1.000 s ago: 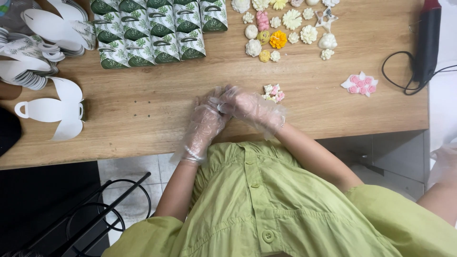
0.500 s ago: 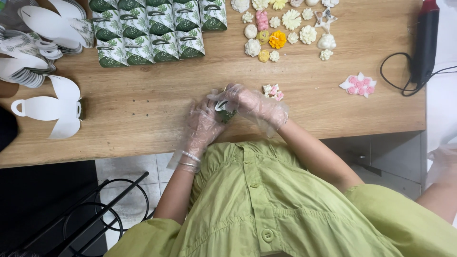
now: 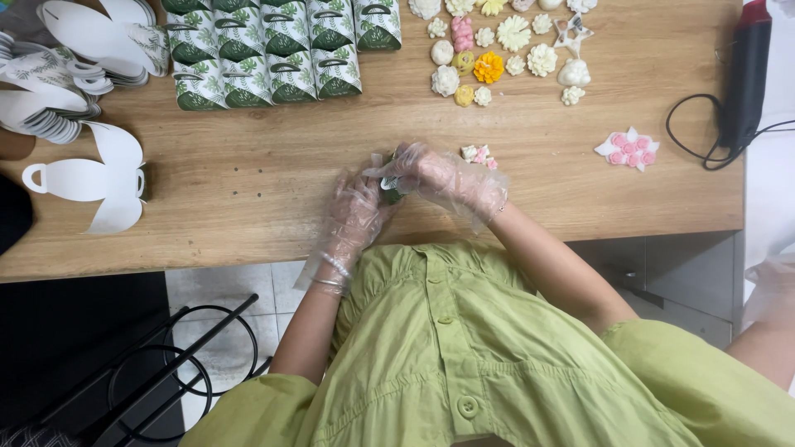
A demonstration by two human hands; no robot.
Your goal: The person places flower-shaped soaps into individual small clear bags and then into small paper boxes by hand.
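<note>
Our green box (image 3: 391,187) sits above the table (image 3: 248,207) edge, gripped between our gloved left hand (image 3: 354,217) and right hand (image 3: 439,175). Since a second ago it has come up between them, beside the small flowers (image 3: 479,154).

Single head view, straight down, close over wooden table (image 3: 248,190) edge; lap fills lower frame.

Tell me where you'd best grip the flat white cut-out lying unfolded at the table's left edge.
Probably by a wide wing of the white cut-out, coming from above at its right side. It lies flat on the wooden table, so fingertips would have to lift an edge first; the thin looped handle at its left end looks flimsy.
</note>
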